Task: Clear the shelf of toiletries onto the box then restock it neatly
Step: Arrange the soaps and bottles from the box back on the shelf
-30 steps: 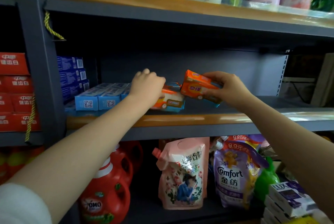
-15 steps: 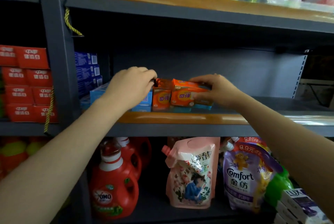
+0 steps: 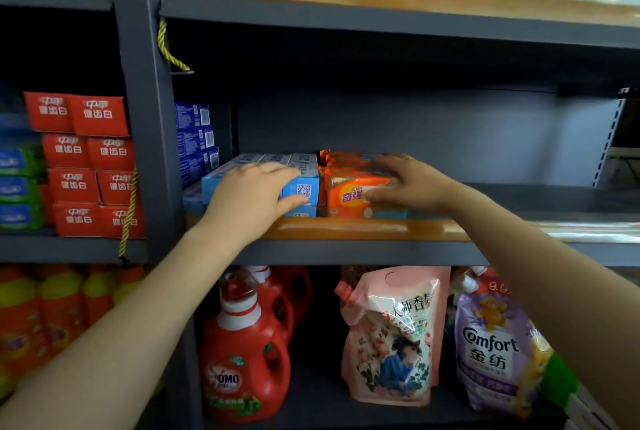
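- Shelf: middle tier of a grey metal rack with a wood-coloured front lip; both hands reach over that lip.
- Blue cartons: long light-blue boxes lying flat and stacked under the left hand, long axes running front to back, small printed end faces turned toward the viewer.
- Orange packs: flat wrapped bars, stacked, just right of the blue cartons and touching them; the front pack's broad printed face points outward, its long axis running left to right along the lip.
- Left hand: palm down, fingers straight and together across the tops of the blue cartons, thumb against their front face; flat contact, no curl round anything.
- Right hand: laid over the right end of the orange packs, fingers extended along the top, thumb on the front face; whether it grips cannot be told.
- Dark blue boxes: stacked upright against the rack post, behind and left of the left hand.
- Red cartons: neighbouring bay, far left of the left hand.
- Tier below the hands: red detergent jug under the left forearm, pink refill pouch between the forearms, purple Comfort pouch beside the right forearm.
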{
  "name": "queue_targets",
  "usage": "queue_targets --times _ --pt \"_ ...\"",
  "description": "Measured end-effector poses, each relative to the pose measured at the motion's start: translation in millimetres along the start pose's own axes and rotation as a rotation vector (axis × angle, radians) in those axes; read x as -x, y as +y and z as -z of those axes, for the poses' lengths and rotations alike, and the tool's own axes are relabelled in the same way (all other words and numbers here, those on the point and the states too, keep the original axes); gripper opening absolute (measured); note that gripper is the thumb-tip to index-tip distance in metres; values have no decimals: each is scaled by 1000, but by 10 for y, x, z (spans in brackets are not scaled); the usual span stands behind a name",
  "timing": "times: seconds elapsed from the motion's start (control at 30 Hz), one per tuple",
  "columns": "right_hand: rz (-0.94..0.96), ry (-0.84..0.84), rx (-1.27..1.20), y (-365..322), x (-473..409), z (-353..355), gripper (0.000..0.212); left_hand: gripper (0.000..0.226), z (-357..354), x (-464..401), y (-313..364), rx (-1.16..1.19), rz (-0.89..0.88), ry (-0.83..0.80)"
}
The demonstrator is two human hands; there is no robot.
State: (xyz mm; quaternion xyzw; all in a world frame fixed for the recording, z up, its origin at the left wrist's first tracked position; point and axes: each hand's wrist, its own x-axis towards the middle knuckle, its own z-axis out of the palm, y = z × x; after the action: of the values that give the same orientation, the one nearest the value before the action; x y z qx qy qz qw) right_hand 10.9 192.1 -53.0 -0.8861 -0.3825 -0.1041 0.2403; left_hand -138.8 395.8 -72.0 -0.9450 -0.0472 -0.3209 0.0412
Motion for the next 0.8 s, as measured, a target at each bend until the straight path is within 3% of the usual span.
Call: queue_targets --times 0.2,0.33,0.43,0.57,0.8 --pt "-50 -67 -230 -79 -58 -26 74 45 -9 61 -9 100 15 59" --pt "-351 36 -617 -3 -176 1 82 42 -27 59 -10 132 13 88" --pt "-498 34 -812 -26 -222 -34 40 35 -39 45 -20 155 1 104" --pt "-522 37 -789 16 -191 -32 22 27 -41 5 -9 170 -7 135" --pt "-578 193 -840 196 -373 119 34 42 1 -247 252 52 -165 81"
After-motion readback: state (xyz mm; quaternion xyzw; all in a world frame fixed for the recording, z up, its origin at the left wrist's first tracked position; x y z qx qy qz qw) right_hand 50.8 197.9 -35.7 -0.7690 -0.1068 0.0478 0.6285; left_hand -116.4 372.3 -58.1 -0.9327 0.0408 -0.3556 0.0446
